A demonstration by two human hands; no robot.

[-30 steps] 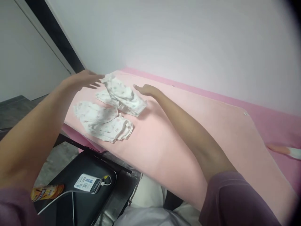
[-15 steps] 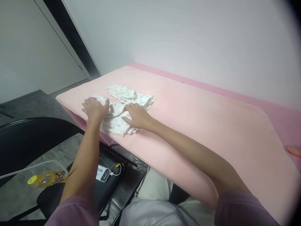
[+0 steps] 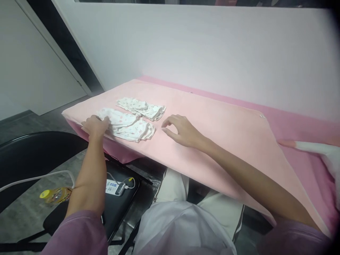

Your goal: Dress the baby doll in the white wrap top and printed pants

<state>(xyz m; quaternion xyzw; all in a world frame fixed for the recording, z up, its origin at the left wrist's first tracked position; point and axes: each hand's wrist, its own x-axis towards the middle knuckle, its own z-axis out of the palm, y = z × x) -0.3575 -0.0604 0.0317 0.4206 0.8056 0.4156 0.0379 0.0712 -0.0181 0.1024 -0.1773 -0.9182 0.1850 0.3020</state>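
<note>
A folded white garment with small pink prints [image 3: 130, 124] lies on the pink cloth [image 3: 212, 124] near the table's front edge. Beside its left end, my left hand [image 3: 95, 126] rests at the cloth's edge, thumb apart from the fingers, close to or touching the fabric. Just to the right of the garment, my right hand [image 3: 184, 131] is open, its fingers curved and nothing between them. Behind lies a second folded garment, white with a small darker print [image 3: 143, 107].
At the right, another person's hand in a white sleeve [image 3: 288, 143] touches the cloth's edge. A black chair [image 3: 39, 152] stands at the left. On a black seat sit a phone-like device with a white cable [image 3: 120, 188] and a yellow-capped bottle [image 3: 55, 195]. A white wall [image 3: 202, 46] rises behind.
My right hand has let go of the front garment and moved right. My left hand has shifted slightly left and off it. The view has swung, bringing the other person's sleeve into sight.
</note>
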